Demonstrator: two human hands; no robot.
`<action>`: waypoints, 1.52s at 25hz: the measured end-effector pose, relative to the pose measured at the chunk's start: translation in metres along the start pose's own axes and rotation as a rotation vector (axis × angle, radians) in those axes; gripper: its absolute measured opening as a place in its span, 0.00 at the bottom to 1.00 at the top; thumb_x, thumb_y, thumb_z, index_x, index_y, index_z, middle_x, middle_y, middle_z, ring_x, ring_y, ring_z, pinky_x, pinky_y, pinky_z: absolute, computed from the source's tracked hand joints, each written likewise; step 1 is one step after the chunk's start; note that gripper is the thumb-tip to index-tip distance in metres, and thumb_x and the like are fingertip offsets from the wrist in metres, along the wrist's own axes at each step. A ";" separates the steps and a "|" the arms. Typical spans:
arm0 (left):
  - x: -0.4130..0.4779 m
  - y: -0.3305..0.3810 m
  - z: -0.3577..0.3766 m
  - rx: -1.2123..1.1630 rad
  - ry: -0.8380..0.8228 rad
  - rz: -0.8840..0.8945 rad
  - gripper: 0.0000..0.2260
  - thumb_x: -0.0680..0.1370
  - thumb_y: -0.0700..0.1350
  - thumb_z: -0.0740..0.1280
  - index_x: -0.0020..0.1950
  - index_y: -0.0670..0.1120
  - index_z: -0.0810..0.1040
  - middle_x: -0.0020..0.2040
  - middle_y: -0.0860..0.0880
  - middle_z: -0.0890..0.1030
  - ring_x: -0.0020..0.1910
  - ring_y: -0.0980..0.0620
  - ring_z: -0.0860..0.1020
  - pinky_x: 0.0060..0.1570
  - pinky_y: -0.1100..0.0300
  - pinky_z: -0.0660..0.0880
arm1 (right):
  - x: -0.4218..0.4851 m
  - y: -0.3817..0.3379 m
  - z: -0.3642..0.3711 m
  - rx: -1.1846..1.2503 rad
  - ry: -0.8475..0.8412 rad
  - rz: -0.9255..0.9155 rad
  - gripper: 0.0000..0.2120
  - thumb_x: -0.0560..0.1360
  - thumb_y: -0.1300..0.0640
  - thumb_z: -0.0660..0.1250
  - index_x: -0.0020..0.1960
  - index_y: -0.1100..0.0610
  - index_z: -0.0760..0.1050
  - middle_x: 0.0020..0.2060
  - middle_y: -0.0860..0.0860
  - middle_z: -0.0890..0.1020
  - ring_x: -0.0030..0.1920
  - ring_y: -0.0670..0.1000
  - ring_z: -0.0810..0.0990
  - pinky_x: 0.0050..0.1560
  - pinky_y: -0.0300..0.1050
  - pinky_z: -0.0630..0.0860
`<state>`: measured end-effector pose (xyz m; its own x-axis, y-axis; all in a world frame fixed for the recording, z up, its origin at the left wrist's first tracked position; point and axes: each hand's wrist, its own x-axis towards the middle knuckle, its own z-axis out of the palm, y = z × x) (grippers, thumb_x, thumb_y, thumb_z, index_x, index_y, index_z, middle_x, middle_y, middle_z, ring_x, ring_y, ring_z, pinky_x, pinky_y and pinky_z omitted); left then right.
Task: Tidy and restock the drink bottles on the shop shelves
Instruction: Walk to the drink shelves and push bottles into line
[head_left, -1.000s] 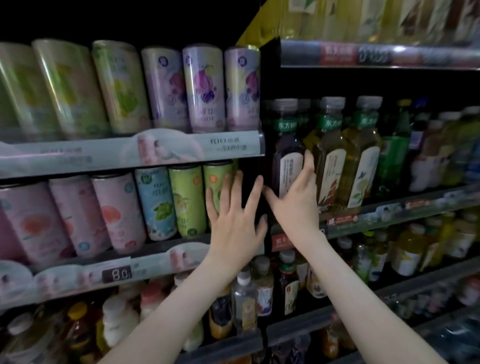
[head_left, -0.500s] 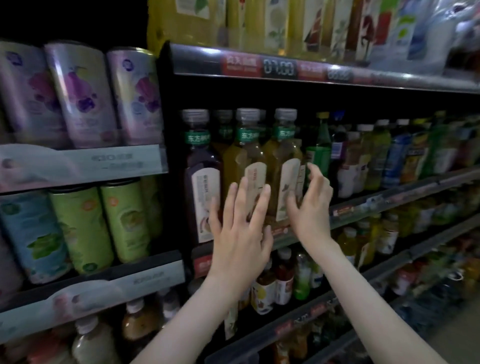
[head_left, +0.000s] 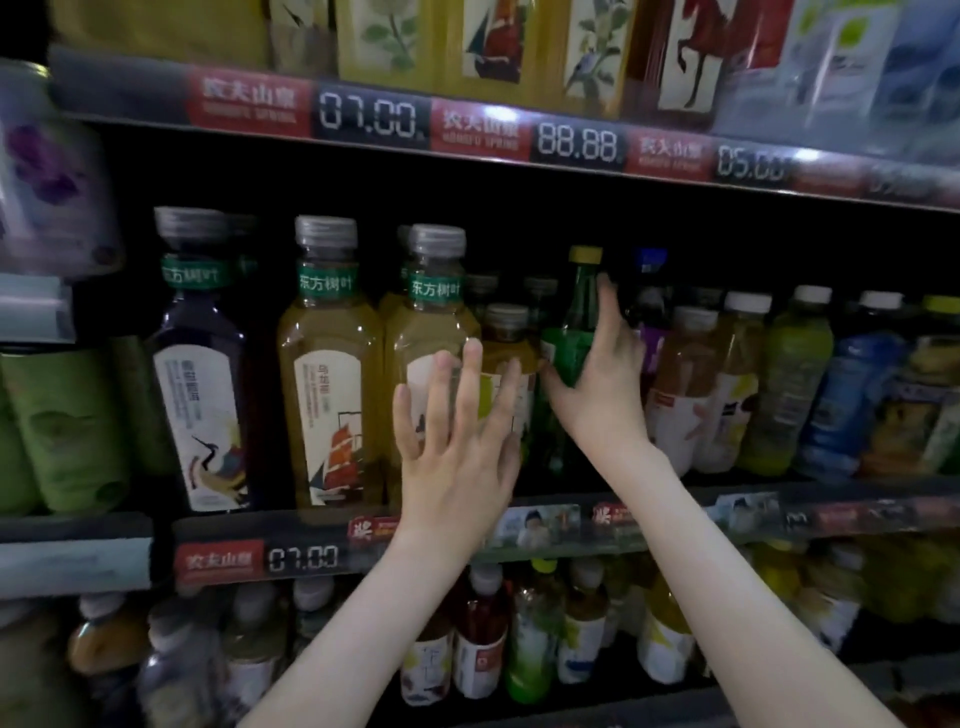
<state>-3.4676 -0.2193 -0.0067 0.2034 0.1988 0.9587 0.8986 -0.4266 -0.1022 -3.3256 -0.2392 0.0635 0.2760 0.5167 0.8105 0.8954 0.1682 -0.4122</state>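
On the middle shelf stand a dark tea bottle (head_left: 200, 364) and two amber tea bottles (head_left: 332, 374) with grey caps. To their right is a shorter yellow bottle (head_left: 506, 343), then a green bottle (head_left: 574, 332) with a yellow cap. My right hand (head_left: 602, 384) wraps its thumb and fingers round the green bottle's body. My left hand (head_left: 457, 441) hovers with straight spread fingers in front of the second amber bottle and the shorter yellow one; contact cannot be told.
More bottles (head_left: 789, 379) fill the shelf to the right. The shelf edge (head_left: 228, 561) carries price tags. An upper shelf (head_left: 374, 119) holds cartons. Cans (head_left: 57, 426) stand at the left. A lower shelf holds several small bottles (head_left: 478, 644).
The view has shifted right along the shelves. Both hands moved right; my right hand went from flat against the amber bottles to gripping the green bottle.
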 end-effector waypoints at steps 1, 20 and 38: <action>0.000 0.000 0.002 0.023 -0.003 0.004 0.27 0.75 0.50 0.64 0.74 0.50 0.66 0.75 0.41 0.57 0.75 0.41 0.52 0.71 0.38 0.50 | 0.003 -0.001 -0.002 0.009 -0.027 0.007 0.45 0.72 0.56 0.71 0.78 0.56 0.45 0.68 0.63 0.65 0.66 0.62 0.63 0.66 0.53 0.60; 0.016 0.058 -0.015 -0.553 -0.100 -0.047 0.31 0.72 0.54 0.63 0.68 0.34 0.68 0.64 0.42 0.76 0.67 0.47 0.68 0.70 0.45 0.46 | -0.058 0.007 -0.061 0.435 -0.120 -0.105 0.35 0.70 0.63 0.74 0.70 0.57 0.59 0.60 0.49 0.71 0.62 0.42 0.70 0.60 0.25 0.66; -0.210 0.102 -0.053 -1.116 -0.990 -0.301 0.34 0.70 0.53 0.72 0.71 0.46 0.64 0.63 0.50 0.76 0.62 0.51 0.74 0.58 0.67 0.68 | -0.195 0.054 -0.117 -0.007 -0.849 0.251 0.12 0.68 0.49 0.71 0.46 0.50 0.69 0.34 0.48 0.78 0.34 0.47 0.75 0.38 0.43 0.73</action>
<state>-3.4392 -0.3511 -0.2049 0.6504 0.6970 0.3020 0.3013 -0.6016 0.7398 -3.2896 -0.4294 -0.0682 0.1145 0.9870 0.1129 0.8465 -0.0374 -0.5310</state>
